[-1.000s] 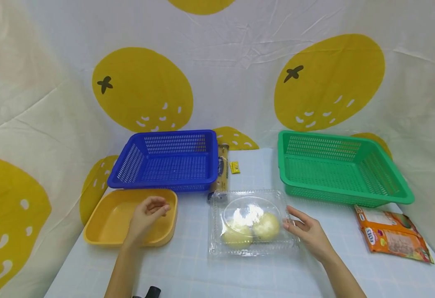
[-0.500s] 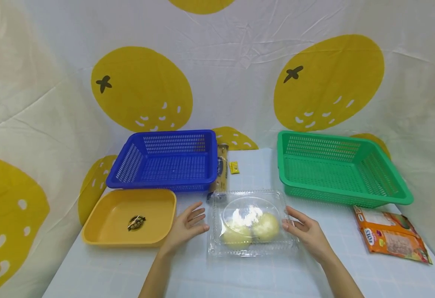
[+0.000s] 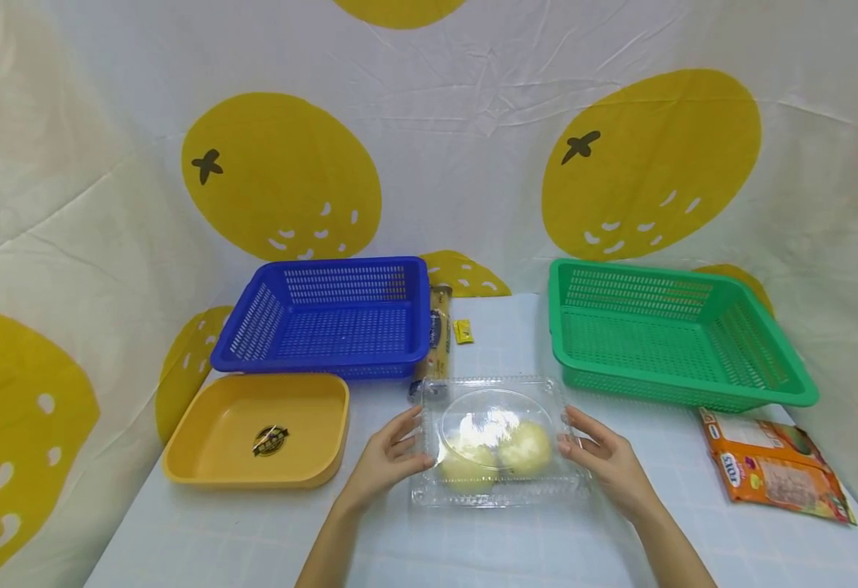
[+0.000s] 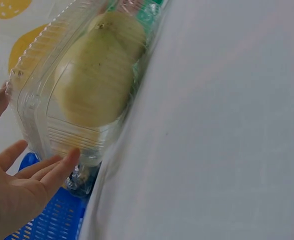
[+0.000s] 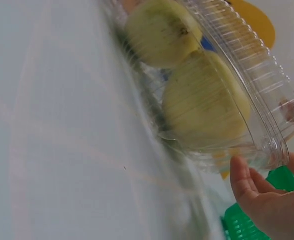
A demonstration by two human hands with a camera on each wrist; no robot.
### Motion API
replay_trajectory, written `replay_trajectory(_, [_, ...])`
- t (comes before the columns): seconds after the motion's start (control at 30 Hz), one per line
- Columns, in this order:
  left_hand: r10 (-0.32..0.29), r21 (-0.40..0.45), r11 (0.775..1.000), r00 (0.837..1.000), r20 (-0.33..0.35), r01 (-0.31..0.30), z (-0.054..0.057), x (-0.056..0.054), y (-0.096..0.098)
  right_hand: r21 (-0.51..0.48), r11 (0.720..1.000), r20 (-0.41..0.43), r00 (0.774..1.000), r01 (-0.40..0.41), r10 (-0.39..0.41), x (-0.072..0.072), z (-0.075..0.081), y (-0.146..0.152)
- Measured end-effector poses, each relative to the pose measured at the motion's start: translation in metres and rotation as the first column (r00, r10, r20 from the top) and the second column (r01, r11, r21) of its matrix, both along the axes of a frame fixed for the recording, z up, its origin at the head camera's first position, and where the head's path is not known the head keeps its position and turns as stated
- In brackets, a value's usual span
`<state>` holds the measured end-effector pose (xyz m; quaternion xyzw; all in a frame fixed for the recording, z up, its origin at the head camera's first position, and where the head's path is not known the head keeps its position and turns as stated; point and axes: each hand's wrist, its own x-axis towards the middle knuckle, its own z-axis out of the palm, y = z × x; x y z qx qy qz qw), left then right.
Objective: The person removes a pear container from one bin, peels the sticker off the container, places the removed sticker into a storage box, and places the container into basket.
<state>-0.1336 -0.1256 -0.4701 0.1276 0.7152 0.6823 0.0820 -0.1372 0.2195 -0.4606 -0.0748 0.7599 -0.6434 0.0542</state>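
A clear plastic clamshell box (image 3: 491,486) with two pale yellow-green round fruits (image 3: 524,447) inside lies on the table, its lid down. My left hand (image 3: 384,459) is at the box's left end, fingers spread and mostly straight; in the left wrist view one fingertip meets the lid's ribbed rim, and the thumb (image 4: 62,170) is by the lower side. At the right end, my right hand (image 3: 608,461) mirrors it. The right wrist view has a fingertip against the rim and the thumb (image 5: 241,175) close to the side wall. Neither hand is curled round the box.
Behind stand a blue basket (image 3: 318,365) and a green basket (image 3: 678,394). A yellow tray (image 3: 252,474) sits at left. A long brown packet (image 3: 437,343) lies beyond the box, beside a small yellow sachet (image 3: 463,331). Orange packets (image 3: 774,465) lie at far right.
My left hand has moved right from over the yellow tray to the box's left end. My right hand and the box have stayed in place.
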Motion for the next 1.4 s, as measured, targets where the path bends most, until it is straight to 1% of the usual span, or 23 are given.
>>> replay_trajectory(0.23, [0.013,0.014,1.0,1.0,0.017,-0.013,-0.001,0.001,0.002,-0.018,1.0,-0.009,1.0,0.004,-0.004,0.0,-0.002,-0.001])
replay_trajectory(0.5, [0.009,0.0,1.0,1.0,0.003,-0.009,-0.001,0.002,0.0,-0.054,0.998,-0.019,1.0,-0.01,0.009,0.001,-0.001,-0.001])
replay_trajectory(0.63, [0.002,-0.002,1.0,1.0,0.007,-0.002,0.0,0.003,-0.003,-0.071,0.996,-0.036,0.999,-0.044,0.041,0.002,0.001,0.0])
replay_trajectory(0.77, [-0.007,-0.009,1.0,1.0,0.008,0.007,0.004,0.006,-0.007,-0.099,0.991,-0.052,0.995,-0.094,0.089,0.005,0.004,0.002])
replay_trajectory(0.9, [-0.023,-0.021,1.0,1.0,-0.002,0.023,0.013,0.009,-0.011,-0.137,0.98,-0.081,0.988,-0.144,0.134,0.008,0.009,0.004])
replay_trajectory(1.03, [-0.044,-0.034,0.998,0.999,-0.017,0.043,0.025,0.012,-0.017,-0.179,0.963,-0.138,0.974,-0.201,0.178,0.011,0.014,0.005])
replay_trajectory(1.23, [-0.057,-0.049,0.997,0.997,-0.058,0.054,0.048,0.014,-0.027,-0.223,0.928,-0.228,0.941,-0.3,0.249,0.011,0.028,0.002])
replay_trajectory(1.4, [-0.062,-0.057,0.997,0.996,-0.07,0.058,0.068,0.011,-0.037,-0.234,0.91,-0.264,0.924,-0.341,0.278,0.008,0.042,-0.004])
